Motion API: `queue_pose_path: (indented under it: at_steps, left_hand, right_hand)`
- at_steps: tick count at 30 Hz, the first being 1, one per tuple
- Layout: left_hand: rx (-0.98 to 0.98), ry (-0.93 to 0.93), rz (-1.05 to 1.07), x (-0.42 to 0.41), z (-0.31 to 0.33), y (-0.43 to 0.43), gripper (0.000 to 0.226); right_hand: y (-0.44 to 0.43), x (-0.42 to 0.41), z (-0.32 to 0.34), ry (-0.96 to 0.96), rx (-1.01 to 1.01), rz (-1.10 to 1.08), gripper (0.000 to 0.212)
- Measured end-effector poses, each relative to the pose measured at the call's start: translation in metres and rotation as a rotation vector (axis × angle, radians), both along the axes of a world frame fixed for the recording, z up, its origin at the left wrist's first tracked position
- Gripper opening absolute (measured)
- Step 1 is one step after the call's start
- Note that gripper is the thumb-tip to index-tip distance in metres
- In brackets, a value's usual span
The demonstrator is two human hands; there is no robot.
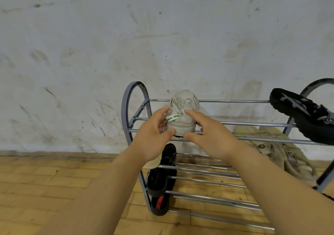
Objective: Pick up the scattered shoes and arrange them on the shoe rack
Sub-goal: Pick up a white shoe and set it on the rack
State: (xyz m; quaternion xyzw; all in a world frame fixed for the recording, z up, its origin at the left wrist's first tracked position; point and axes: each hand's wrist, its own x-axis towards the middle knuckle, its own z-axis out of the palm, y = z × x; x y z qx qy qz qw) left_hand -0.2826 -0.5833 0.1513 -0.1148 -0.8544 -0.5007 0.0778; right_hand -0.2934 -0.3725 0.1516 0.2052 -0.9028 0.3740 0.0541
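Hands [153, 138] [212, 137] gripping white sneaker [182, 124] on shoe rack [235, 101] top, black shoe [162, 180] below

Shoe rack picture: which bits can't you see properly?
All in the head view:
- white sneaker: its near end is covered by the left hand and right hand.
- green tag: lettering too small to read.
- black patterned shoe: cut off by the right edge.
- black sneaker: partly behind the left wrist.
- beige shoes: blurred, crossed by the shoe rack rods.

Left hand [153, 135] and right hand [211, 137] both grip a white sneaker [182, 115] on the shoe rack [235, 101] top tier.
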Motion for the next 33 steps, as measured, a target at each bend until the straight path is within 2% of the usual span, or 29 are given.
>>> queue_pose_path:
  at_steps: [7,11,13,15,18,22,25,27,30,33]
  left_hand:
    - [-0.063,0.081,0.072,0.015,-0.001,0.006,0.064]
    - [-0.131,0.157,0.152,0.037,0.0,0.018,0.065]
    - [-0.222,0.171,0.107,0.051,-0.003,0.026,0.065]
    - [-0.326,0.173,0.039,0.063,-0.009,0.031,0.063]
    - [-0.435,0.067,-0.075,0.077,-0.02,0.039,0.064]
    - [-0.652,-0.097,-0.325,0.101,-0.046,0.055,0.059]
    - [-0.925,-0.185,-0.581,0.112,-0.091,0.068,0.059]
    - [-1.046,-0.31,-0.667,0.118,-0.131,0.082,0.064]
    - [-1.017,-0.437,-0.609,0.133,-0.199,0.108,0.071]
    - [-0.831,-0.603,-0.515,0.158,-0.269,0.128,0.067]
  right_hand:
    - [0.005,0.013,0.005,0.053,0.044,-0.076,0.076]
    - [0.036,0.039,0.0,0.237,0.131,-0.111,0.05]
    - [0.055,0.054,-0.004,0.321,0.17,-0.094,0.036]
    - [0.073,0.072,-0.006,0.312,0.219,-0.078,0.027]
    - [0.1,0.103,-0.015,0.09,0.316,-0.014,0.026]
    - [0.131,0.139,-0.055,-0.328,0.52,0.075,0.041]
    - [0.138,0.149,-0.1,-0.52,0.806,0.127,0.043]
    - [0.139,0.152,-0.132,-0.696,0.845,0.13,0.047]
    - [0.136,0.157,-0.187,-0.844,0.773,0.077,0.049]
    - [0.133,0.17,-0.248,-0.946,0.747,0.054,0.048]
